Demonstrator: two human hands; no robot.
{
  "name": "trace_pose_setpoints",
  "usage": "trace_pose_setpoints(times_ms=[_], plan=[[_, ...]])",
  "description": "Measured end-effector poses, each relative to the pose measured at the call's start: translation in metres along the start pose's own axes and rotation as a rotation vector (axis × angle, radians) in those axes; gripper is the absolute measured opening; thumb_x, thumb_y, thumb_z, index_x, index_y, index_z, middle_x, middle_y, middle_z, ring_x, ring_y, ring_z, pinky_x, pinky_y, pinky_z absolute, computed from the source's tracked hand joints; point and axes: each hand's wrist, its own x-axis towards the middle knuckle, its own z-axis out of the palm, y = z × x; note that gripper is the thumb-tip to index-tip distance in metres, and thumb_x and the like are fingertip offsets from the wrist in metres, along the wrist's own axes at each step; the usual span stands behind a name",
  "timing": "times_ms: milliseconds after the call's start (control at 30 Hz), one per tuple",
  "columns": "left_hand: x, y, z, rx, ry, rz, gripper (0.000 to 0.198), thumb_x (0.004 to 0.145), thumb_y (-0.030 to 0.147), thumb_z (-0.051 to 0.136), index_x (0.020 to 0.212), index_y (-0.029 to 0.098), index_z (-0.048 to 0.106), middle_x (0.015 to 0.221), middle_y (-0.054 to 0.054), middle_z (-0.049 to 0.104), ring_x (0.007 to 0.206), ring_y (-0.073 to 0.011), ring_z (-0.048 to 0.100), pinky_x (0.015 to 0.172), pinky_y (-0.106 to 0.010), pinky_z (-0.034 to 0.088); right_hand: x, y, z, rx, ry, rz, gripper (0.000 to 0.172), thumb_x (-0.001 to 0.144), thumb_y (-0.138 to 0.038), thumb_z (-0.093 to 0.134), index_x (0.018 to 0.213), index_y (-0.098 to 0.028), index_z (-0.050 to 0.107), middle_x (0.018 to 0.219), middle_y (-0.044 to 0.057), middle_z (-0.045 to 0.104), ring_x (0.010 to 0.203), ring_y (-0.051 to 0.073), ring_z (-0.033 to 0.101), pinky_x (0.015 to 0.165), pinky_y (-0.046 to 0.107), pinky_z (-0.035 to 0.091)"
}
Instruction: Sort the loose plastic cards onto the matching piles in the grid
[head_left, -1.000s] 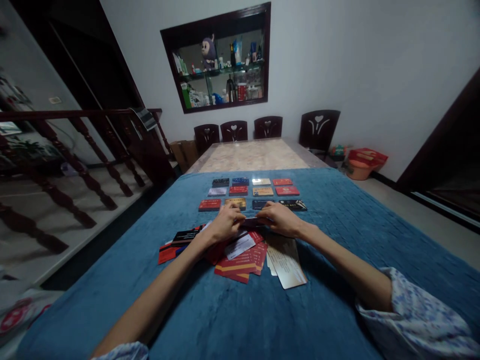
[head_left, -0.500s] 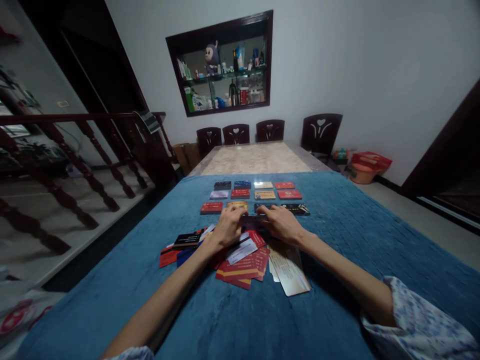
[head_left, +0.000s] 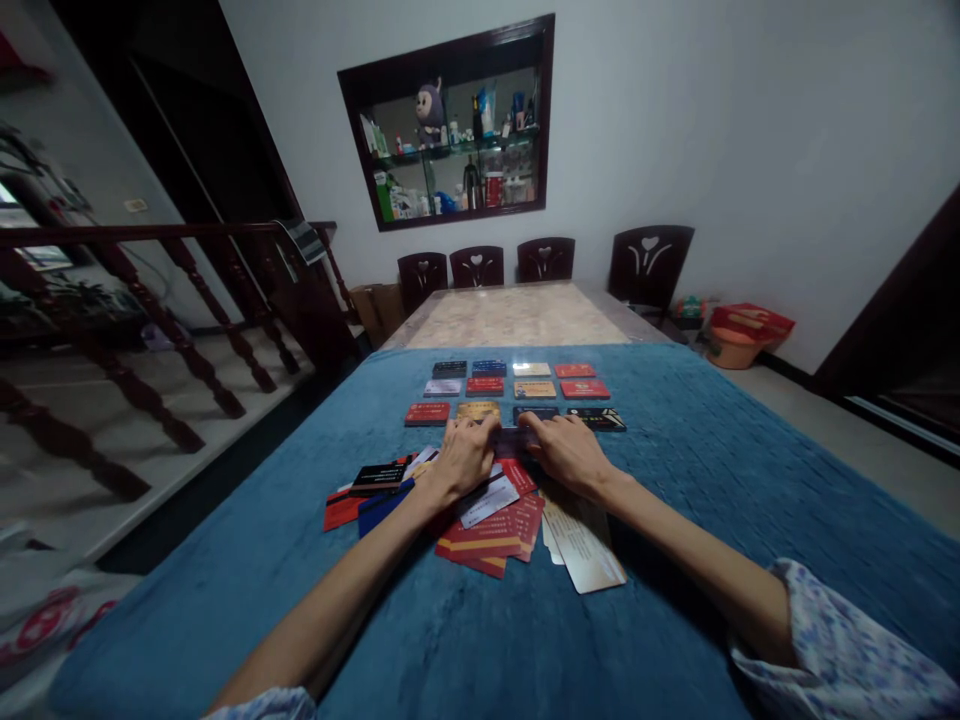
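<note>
My left hand [head_left: 463, 457] and my right hand [head_left: 568, 450] pinch the two ends of a dark card [head_left: 514, 440] just above a blue blanket [head_left: 675, 440]. Both hands are closed on it. A loose pile of cards [head_left: 487, 525], mostly red, lies under and in front of my hands. Beyond my fingers, cards lie in three neat rows [head_left: 517, 390]. A red card [head_left: 427, 413] starts the nearest row, and a black card [head_left: 598, 419] ends it on the right.
The blanket covers the near part of a long marble-topped table [head_left: 510, 315]. Several dark chairs [head_left: 649, 265] stand at its far end. A wooden stair railing [head_left: 150, 330] runs along the left. A red basin [head_left: 746, 330] sits on the floor at right.
Both hands with the dark card have shifted slightly forward, toward the nearest row of laid-out cards. The camera view has drifted a little.
</note>
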Motion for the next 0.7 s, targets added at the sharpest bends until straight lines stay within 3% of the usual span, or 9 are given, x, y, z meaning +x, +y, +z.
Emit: trace_pose_setpoints(times_ms=[267, 700], plan=[[0.0008, 0.0051, -0.0044, 0.029, -0.037, -0.035, 0.028, 0.089, 0.012, 0.043, 0.113, 0.02, 0.055, 0.103, -0.008, 0.07, 0.099, -0.0248, 0.06, 0.092, -0.041, 0.037, -0.0022, -0.0089, -0.0006, 0.025, -0.025, 0.054, 0.038, 0.092, -0.016, 0.045, 0.13, -0.019, 0.044, 0.106, 0.011, 0.072, 0.102, 0.026, 0.064, 0.086, 0.036, 0.03], [0.0019, 0.0073, -0.0064, -0.036, 0.006, -0.066, 0.032, 0.088, 0.011, 0.044, 0.117, 0.021, 0.054, 0.111, -0.008, 0.069, 0.104, -0.0255, 0.06, 0.095, -0.045, 0.036, -0.0017, -0.0052, 0.0004, 0.043, 0.034, 0.025, 0.044, 0.085, -0.018, 0.051, 0.129, -0.016, 0.047, 0.121, 0.014, 0.063, 0.109, 0.027, 0.056, 0.088, 0.038, 0.031]])
